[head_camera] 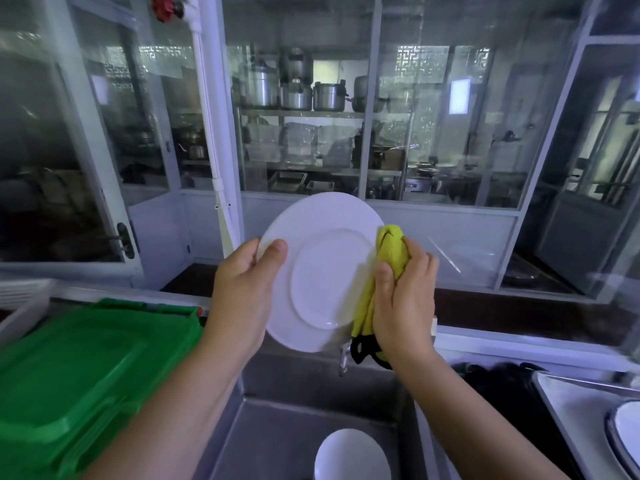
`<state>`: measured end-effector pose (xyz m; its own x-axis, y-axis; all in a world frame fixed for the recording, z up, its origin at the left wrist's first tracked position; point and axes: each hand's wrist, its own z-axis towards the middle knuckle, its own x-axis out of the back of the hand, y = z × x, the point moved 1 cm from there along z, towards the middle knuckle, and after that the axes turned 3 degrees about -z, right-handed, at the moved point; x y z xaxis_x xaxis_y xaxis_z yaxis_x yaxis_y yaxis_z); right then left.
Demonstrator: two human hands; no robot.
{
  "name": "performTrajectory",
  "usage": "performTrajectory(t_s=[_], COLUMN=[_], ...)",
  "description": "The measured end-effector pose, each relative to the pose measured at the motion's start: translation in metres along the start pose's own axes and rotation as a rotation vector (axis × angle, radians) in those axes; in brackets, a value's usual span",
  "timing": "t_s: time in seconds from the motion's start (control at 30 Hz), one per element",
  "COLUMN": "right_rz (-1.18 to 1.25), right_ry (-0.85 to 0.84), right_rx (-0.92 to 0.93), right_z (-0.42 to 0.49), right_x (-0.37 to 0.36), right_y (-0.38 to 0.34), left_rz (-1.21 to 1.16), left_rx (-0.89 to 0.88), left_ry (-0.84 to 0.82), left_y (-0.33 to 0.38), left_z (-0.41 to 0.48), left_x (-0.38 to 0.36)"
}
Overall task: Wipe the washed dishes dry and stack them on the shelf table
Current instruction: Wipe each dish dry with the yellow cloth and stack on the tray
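A white plate (322,268) is held upright above the steel sink (298,424), its face towards me. My left hand (244,292) grips its left rim, thumb on the front. My right hand (403,299) grips a bunched yellow cloth (389,251) with black trim and presses it against the plate's right rim. A second white dish (351,455) lies in the sink basin below.
A green plastic crate (79,372) sits on the left of the sink. At the right stands a white tray (585,410) holding a dish with a dark rim (627,434). A tap (343,358) hangs under the plate. Glass partitions stand behind, with shelves of metal pots beyond.
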<state>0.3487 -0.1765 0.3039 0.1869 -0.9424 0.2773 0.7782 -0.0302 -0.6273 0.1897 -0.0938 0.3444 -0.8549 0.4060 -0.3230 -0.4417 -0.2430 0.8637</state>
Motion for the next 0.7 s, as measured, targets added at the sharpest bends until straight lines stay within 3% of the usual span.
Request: performTrajectory(t_s=[0.17,0.3,0.53,0.7], right_rz=[-0.119,-0.119,-0.087,-0.146], right_ry=[0.016,0.005,-0.099,0.003], right_rx=[0.452,0.696,0.812,0.757], right_z=[-0.006,-0.028,-0.04,0.001], right_x=[-0.011,-0.02,-0.005,0.0], right_y=[-0.018,-0.032,0.013,0.002], left_rz=[-0.005,-0.103,-0.117,-0.027], left_rx=[0.007,0.098,0.071,0.072], left_ry=[0.027,0.132,0.164,0.092], left_y=[-0.009,-0.013,-0.002,0.001], left_z=[-0.015,-0.017,-0.013,-0.015], left_x=[-0.009,-0.009,0.008,0.015])
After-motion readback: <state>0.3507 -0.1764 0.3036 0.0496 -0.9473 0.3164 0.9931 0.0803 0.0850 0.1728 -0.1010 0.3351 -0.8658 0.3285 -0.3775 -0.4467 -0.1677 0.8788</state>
